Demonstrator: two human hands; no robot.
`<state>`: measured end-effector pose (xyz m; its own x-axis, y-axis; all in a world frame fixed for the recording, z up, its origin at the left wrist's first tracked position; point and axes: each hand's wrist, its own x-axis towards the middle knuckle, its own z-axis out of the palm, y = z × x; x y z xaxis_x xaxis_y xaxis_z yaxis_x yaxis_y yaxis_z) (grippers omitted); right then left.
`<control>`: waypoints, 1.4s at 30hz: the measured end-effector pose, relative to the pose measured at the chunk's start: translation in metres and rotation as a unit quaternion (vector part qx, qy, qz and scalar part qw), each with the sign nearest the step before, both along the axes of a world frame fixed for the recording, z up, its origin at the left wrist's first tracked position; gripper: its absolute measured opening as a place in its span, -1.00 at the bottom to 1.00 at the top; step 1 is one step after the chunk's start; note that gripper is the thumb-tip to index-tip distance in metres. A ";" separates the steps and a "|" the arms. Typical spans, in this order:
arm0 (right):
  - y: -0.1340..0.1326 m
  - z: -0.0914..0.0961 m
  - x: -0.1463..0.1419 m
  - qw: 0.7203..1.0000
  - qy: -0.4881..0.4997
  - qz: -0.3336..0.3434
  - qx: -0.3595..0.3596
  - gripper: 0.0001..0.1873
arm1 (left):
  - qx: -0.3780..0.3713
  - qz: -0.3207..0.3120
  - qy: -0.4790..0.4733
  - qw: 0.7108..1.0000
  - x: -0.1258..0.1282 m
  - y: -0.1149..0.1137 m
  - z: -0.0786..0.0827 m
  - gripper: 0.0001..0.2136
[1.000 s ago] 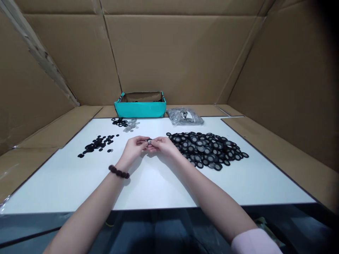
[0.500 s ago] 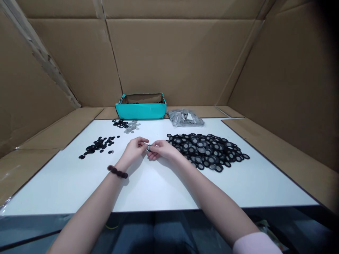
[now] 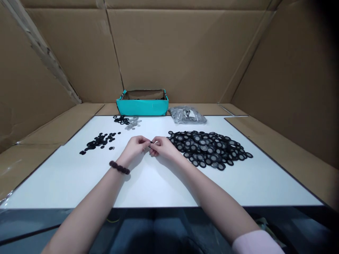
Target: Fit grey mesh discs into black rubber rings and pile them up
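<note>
My left hand [image 3: 135, 147] and my right hand [image 3: 163, 147] meet over the middle of the white table [image 3: 159, 183]. Both are pinched on one small round black ring with a grey mesh centre [image 3: 151, 143], held between the fingertips just above the table. A dark bead bracelet [image 3: 119, 167] sits on my left wrist. A large heap of black rings with mesh centres [image 3: 209, 149] lies just right of my right hand. A smaller scatter of black discs [image 3: 98, 141] lies to the left of my left hand.
At the back stands a teal box [image 3: 143, 106]. In front of it lies a small cluster of black rings and grey mesh discs [image 3: 127, 121]. A clear plastic bag of grey parts [image 3: 187, 115] lies right of the box. Cardboard walls enclose the table.
The hands have stayed together on the small ring, fingers shifting slightly. The view has tilted a little.
</note>
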<state>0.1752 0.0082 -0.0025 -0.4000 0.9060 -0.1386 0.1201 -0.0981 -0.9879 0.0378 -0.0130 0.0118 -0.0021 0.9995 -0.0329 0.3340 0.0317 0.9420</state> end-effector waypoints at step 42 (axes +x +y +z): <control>-0.001 0.004 0.001 0.996 -0.083 -0.007 0.019 -0.84 | 0.014 -0.001 0.052 0.999 0.005 -0.001 -0.002 -0.87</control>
<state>0.1767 0.0069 0.0011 -0.3627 0.9169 -0.1665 0.2809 -0.0629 -0.9577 0.0430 -0.0138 0.0096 -0.0016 1.0000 -0.0054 0.4296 0.0056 0.9030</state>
